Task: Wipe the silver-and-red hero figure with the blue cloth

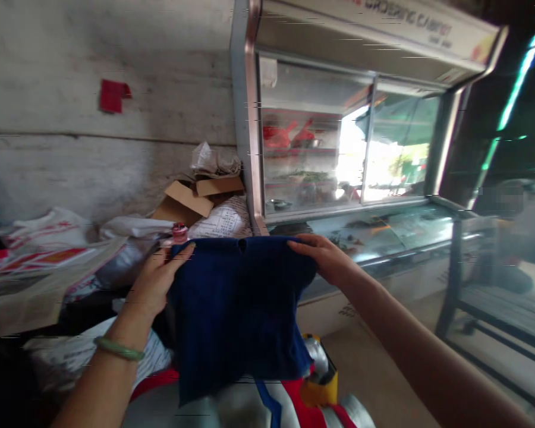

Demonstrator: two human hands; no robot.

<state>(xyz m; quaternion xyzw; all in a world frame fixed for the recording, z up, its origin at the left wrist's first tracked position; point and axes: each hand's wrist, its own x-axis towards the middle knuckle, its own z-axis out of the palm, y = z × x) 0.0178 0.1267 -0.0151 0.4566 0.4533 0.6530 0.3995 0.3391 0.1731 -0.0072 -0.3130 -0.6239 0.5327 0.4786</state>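
A dark blue cloth (236, 309) hangs in front of me, held up by its top edge. My left hand (158, 279) grips its upper left corner; a green bangle sits on that wrist. My right hand (323, 258) pinches the upper right corner. The cloth drapes down over a silver, red and blue object (294, 404) just below it, which is partly hidden.
A glass display cabinet (352, 148) with food inside stands at the right on a counter. Cardboard boxes (196, 199), white sacks (49, 232) and printed bags are piled at the left against a pale wall. A blurred person sits at the far right.
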